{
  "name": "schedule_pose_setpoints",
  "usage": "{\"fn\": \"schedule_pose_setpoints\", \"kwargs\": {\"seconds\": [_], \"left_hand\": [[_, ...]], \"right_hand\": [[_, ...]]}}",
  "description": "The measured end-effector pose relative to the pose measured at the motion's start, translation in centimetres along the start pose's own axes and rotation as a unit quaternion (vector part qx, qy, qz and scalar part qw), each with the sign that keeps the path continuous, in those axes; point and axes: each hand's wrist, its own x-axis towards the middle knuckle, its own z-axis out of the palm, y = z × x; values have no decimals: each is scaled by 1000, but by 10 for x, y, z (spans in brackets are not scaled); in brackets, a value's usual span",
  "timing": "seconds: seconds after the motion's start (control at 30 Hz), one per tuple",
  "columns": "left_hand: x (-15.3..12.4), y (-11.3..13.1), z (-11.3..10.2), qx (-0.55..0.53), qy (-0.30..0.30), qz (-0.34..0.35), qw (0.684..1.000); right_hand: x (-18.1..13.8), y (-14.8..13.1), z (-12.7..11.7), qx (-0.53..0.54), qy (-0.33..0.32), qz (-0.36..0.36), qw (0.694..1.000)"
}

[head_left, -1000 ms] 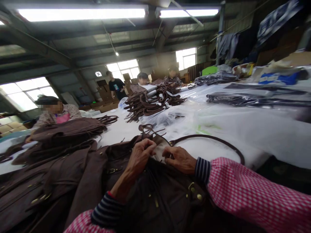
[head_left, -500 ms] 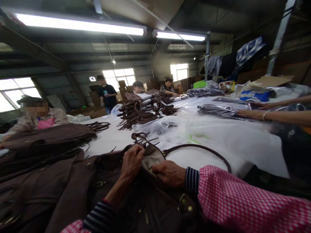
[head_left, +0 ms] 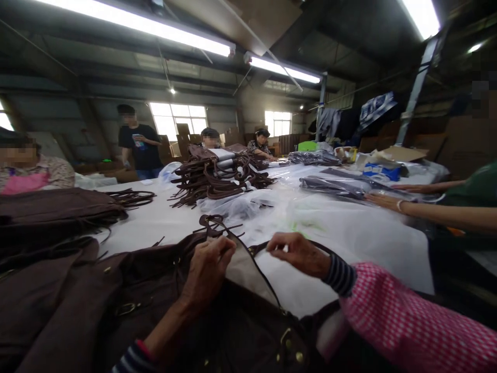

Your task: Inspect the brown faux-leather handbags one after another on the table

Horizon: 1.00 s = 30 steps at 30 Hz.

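A dark brown handbag (head_left: 163, 280) with brass fittings lies in front of me on the white table (head_left: 155, 223). My left hand (head_left: 205, 269) is closed on the bag's top edge, beside its pale lining (head_left: 243, 269). My right hand (head_left: 297, 253) is lifted just above the table, fingers curled in a pinch over the bag's thin brown strap (head_left: 330, 251). What the pinch holds is too small to make out.
More brown bags (head_left: 50, 212) are piled at the left. A heap of brown straps (head_left: 217, 178) and clear plastic bags (head_left: 310, 212) lie mid-table. Another person's forearms (head_left: 419, 207) reach in from the right. Several people work at the far side.
My right hand has come off the bag's opening and risen to the right. The view has swung upward and to the right, bringing the person at the right further in.
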Motion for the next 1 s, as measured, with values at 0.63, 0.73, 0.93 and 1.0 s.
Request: {"fn": "schedule_pose_setpoints", "kwargs": {"seconds": [0.63,0.73,0.93,1.0], "left_hand": [[3,-13,6,-108,-174,-62,977],[3,-13,6,-108,-178,-71,975],[1,-9,5,-86,-193,-48,976],[1,-9,6,-72,-191,-39,978]], "right_hand": [[-35,128,-99,-418,-28,190,888],[-30,123,-94,-402,-10,189,896],[-23,97,-73,-314,-9,166,935],[-23,89,-67,-286,-15,165,944]]}}
